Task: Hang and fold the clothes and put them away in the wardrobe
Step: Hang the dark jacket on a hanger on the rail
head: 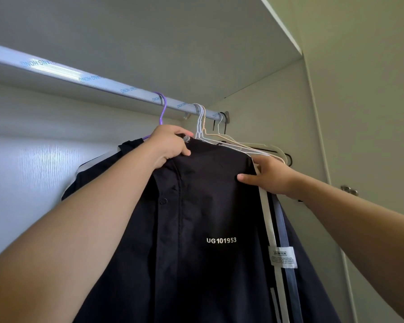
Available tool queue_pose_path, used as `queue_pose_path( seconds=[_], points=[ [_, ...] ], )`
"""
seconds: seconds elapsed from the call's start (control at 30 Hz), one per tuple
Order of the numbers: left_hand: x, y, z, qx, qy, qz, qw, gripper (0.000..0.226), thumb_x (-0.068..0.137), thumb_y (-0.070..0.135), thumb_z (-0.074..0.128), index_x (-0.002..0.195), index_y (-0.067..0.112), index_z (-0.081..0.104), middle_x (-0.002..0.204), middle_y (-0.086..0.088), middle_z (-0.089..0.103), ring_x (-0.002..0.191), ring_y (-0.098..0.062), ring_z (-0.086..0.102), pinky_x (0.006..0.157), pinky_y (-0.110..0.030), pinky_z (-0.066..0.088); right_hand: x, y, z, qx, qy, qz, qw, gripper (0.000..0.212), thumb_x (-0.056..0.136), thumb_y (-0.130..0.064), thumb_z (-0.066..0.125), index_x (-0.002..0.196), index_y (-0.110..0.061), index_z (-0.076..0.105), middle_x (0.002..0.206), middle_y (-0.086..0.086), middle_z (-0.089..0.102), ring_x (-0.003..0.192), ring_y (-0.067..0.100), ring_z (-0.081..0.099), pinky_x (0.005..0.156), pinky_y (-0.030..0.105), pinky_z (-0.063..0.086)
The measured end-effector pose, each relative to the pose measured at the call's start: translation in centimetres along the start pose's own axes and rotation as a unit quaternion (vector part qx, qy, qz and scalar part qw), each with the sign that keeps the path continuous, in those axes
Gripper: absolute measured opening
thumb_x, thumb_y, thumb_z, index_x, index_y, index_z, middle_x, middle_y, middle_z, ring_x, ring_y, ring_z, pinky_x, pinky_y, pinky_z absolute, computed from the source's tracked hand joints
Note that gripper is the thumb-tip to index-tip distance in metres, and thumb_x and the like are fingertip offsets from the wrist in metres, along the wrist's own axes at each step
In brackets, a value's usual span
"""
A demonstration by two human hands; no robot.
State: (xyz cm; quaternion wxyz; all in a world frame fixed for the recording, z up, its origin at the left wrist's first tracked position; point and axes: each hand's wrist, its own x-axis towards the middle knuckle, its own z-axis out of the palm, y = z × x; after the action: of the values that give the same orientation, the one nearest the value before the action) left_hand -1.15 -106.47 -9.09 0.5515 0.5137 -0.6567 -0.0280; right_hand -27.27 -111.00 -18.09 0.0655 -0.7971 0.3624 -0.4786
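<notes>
Head view: the hanging step looks nearly done. The dark jacket hangs on the purple hanger, hooked over the rail toward its right end. The left hand curls its fingers round the collar. The right hand pinches the shoulder. The next move probably calls for squaring the shoulders before letting go.

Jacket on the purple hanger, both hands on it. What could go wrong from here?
1. The shoulder of the navy jacket sits against the empty hangers; pushing closer may tangle them.
2. The right hand pinches that shoulder while the left hand grips the collar; a tug could slip the cloth off the purple hanger.
</notes>
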Motion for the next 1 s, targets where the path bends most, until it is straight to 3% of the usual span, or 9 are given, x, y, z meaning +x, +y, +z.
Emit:
queue_pose_path(
  seconds=[0.07, 0.17, 0.27, 0.4, 0.53, 0.63, 0.73, 0.87, 1.0],
  points=[
    [-0.1, -0.5, -0.2, -0.008, -0.009, -0.002, 1.000, 0.065, 0.070, -0.016, 0.072, 0.111, 0.033, 0.074, 0.136, -0.004, 0.061, 0.122, -0.022, 0.056, 0.100, -0.033, 0.052, -0.1, 0.1, -0.1, 0.036, -0.024, 0.029, 0.999, 0.022, 0.087, -0.016, 0.079, 0.104, -0.029, 0.072, 0.093, -0.019, 0.075, 0.088, -0.002, 0.070, 0.080, 0.015, 0.055],
    [-0.3, -1.0, -0.3, -0.006, -0.013, 0.002, 1.000, 0.073, 0.068, -0.020, 0.064, 0.113, 0.038, 0.072, 0.135, -0.003, 0.060, 0.123, -0.021, 0.053, 0.100, -0.037, 0.053, 0.1, -0.5, -0.3, 0.002, -0.058, 0.062, 0.996, 0.041, 0.079, 0.006, 0.073, 0.110, -0.020, 0.071, 0.103, 0.006, 0.074, 0.096, 0.023, 0.071, 0.090, 0.036, 0.058],
    [-0.5, -1.2, -0.4, 0.006, -0.010, 0.007, 1.000, 0.076, 0.066, -0.020, 0.060, 0.115, 0.037, 0.071, 0.130, -0.002, 0.061, 0.119, -0.021, 0.053, 0.089, -0.032, 0.056, 0.2, -0.7, -0.4, -0.037, -0.078, 0.088, 0.992, 0.048, 0.070, 0.016, 0.057, 0.097, -0.023, 0.068, 0.087, 0.004, 0.068, 0.081, 0.022, 0.063, 0.073, 0.030, 0.054],
    [-0.7, -1.2, -0.4, 0.024, -0.010, 0.012, 1.000, 0.078, 0.064, -0.019, 0.059, 0.115, 0.039, 0.069, 0.127, -0.002, 0.060, 0.113, -0.020, 0.053, 0.073, -0.026, 0.053, 0.3, -0.8, -0.4, -0.068, 0.016, 0.084, 0.994, 0.037, 0.075, 0.006, 0.046, 0.078, -0.026, 0.064, 0.073, -0.004, 0.063, 0.067, 0.014, 0.058, 0.049, 0.016, 0.041],
    [-0.6, -1.2, -0.1, 0.026, -0.006, 0.021, 0.999, 0.076, 0.065, -0.018, 0.061, 0.114, 0.040, 0.068, 0.127, 0.000, 0.059, 0.106, -0.017, 0.053, 0.066, -0.023, 0.048, 0.3, -0.3, -0.3, -0.066, 0.059, 0.100, 0.991, 0.028, 0.077, 0.002, 0.049, 0.083, -0.021, 0.064, 0.082, 0.003, 0.067, 0.073, 0.021, 0.062, 0.053, 0.021, 0.041],
    [-0.5, -1.3, 0.2, 0.042, 0.000, 0.029, 0.999, 0.070, 0.067, -0.015, 0.063, 0.111, 0.040, 0.068, 0.121, -0.001, 0.059, 0.092, -0.007, 0.053, 0.062, -0.021, 0.043, -0.3, -0.1, -0.5, -0.130, -0.027, 0.132, 0.982, 0.029, 0.075, 0.004, 0.055, 0.097, -0.010, 0.067, 0.092, 0.014, 0.070, 0.076, 0.026, 0.065, 0.061, 0.027, 0.051],
    [-0.3, -1.4, 0.3, 0.063, -0.003, 0.032, 0.997, 0.070, 0.068, -0.015, 0.064, 0.110, 0.041, 0.067, 0.118, -0.001, 0.058, 0.092, -0.012, 0.054, 0.062, -0.022, 0.042, -1.3, -0.1, -0.8, -0.258, -0.140, 0.174, 0.940, 0.030, 0.076, 0.004, 0.056, 0.103, -0.005, 0.065, 0.086, 0.018, 0.071, 0.068, 0.031, 0.070, 0.056, 0.031, 0.056],
    [0.1, -1.7, 0.3, 0.077, 0.001, 0.043, 0.996, 0.066, 0.070, -0.015, 0.064, 0.109, 0.039, 0.066, 0.116, 0.001, 0.058, 0.087, -0.006, 0.052, 0.061, -0.020, 0.041, -2.4, -0.1, -1.1, -0.344, -0.156, 0.215, 0.900, 0.034, 0.083, 0.003, 0.043, 0.111, 0.001, 0.063, 0.090, 0.021, 0.067, 0.045, 0.026, 0.063, 0.047, 0.031, 0.056],
    [0.1, -2.0, 0.5, 0.104, 0.028, 0.058, 0.992, 0.058, 0.074, -0.001, 0.066, 0.120, 0.035, 0.061, 0.105, 0.009, 0.061, 0.083, 0.002, 0.050, 0.061, -0.018, 0.038, -2.1, -1.1, -0.6, -0.350, -0.169, 0.229, 0.893, 0.028, 0.084, -0.002, 0.063, 0.112, 0.002, 0.066, 0.095, 0.020, 0.075, 0.059, 0.027, 0.069, 0.051, 0.030, 0.059]
  ],
)
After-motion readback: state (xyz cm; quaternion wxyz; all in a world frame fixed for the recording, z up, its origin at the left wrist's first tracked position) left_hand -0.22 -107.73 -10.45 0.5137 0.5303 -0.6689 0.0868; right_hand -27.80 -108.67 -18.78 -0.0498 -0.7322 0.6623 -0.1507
